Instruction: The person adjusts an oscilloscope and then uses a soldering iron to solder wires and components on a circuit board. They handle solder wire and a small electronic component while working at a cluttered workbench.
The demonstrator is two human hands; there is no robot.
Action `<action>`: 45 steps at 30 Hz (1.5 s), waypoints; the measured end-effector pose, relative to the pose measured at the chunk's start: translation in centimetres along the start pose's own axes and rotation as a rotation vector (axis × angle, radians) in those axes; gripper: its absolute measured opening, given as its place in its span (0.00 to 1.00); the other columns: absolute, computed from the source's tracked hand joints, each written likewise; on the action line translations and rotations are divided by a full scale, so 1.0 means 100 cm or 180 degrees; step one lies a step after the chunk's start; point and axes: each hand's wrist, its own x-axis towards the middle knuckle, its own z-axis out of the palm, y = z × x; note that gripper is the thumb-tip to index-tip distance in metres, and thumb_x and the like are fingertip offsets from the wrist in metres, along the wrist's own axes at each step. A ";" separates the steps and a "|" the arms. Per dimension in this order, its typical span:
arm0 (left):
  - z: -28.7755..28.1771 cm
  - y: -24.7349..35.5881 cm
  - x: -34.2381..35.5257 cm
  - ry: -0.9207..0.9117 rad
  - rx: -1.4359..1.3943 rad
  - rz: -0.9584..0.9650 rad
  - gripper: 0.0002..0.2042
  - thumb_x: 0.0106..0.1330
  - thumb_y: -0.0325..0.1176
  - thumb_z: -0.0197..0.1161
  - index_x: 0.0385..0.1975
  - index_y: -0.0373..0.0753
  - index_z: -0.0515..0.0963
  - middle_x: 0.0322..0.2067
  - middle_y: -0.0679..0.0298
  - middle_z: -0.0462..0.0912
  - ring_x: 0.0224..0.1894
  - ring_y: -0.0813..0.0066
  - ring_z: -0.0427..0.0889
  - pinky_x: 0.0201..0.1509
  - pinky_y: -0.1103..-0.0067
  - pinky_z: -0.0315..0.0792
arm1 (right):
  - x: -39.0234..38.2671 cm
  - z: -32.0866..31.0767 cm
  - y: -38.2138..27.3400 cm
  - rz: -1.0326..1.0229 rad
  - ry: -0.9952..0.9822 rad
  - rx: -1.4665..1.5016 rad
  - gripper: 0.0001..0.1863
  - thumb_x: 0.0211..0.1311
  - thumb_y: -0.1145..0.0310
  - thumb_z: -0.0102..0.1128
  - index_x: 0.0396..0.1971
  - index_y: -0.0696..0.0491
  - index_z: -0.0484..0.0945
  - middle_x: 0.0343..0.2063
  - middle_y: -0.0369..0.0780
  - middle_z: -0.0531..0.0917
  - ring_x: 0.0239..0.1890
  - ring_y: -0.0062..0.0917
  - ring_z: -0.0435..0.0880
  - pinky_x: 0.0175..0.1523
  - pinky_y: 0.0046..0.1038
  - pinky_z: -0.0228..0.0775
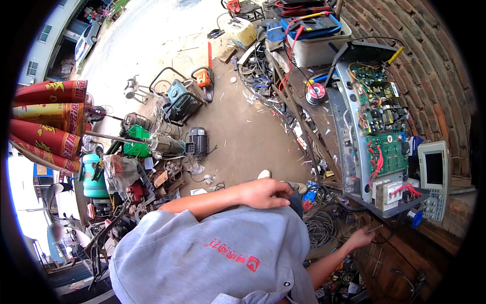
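My left hand (pixel 266 193) rests over my lap, its fingers loosely curled with nothing seen in them. Low at the right, my right hand (pixel 360 237) pinches a thin dark rod-like tool (pixel 374 229) near the bench front; its exact kind is too small to tell. A black cable loops beside that hand. Just beyond it stands an opened metal chassis (pixel 350 137) with green circuit boards (pixel 387 152) and red wires. White blocks (pixel 389 195) sit at its near end. A blue spool (pixel 415 218) lies beside the chassis's near corner.
A grey bench meter (pixel 433 177) leans by the brick wall (pixel 430 66). Farther back are a solder wire spool (pixel 315 93) and a blue multimeter (pixel 316 25) with red leads. Coiled cable (pixel 321 228) lies below. Motors (pixel 197 143), a chainsaw (pixel 203 78) and clutter cover the left floor.
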 end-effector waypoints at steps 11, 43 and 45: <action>0.001 -0.022 0.010 -0.0669 0.0760 0.0938 0.17 0.62 0.39 0.59 0.45 0.34 0.74 0.45 0.50 0.77 0.44 0.52 0.78 0.49 0.64 0.72 | -0.119 -0.098 -0.006 -0.0278 0.0474 0.1169 0.13 0.64 0.67 0.59 0.39 0.63 0.77 0.27 0.40 0.82 0.26 0.19 0.78 0.30 0.23 0.71; 0.126 0.109 0.092 -0.0550 -0.1690 0.0899 0.07 0.69 0.26 0.53 0.43 0.32 0.74 0.36 0.61 0.82 0.43 0.75 0.79 0.51 0.80 0.71 | -0.091 -0.155 -0.077 -0.0205 -0.1487 0.3590 0.10 0.69 0.69 0.46 0.42 0.60 0.70 0.25 0.36 0.80 0.22 0.10 0.69 0.29 0.14 0.62; 0.127 0.114 0.096 -0.0562 -0.1479 0.0890 0.08 0.69 0.25 0.53 0.43 0.32 0.74 0.36 0.61 0.81 0.44 0.75 0.79 0.51 0.80 0.70 | -0.091 -0.155 -0.080 -0.0240 -0.1384 0.3511 0.06 0.68 0.71 0.49 0.36 0.60 0.69 0.26 0.37 0.82 0.24 0.11 0.72 0.30 0.15 0.65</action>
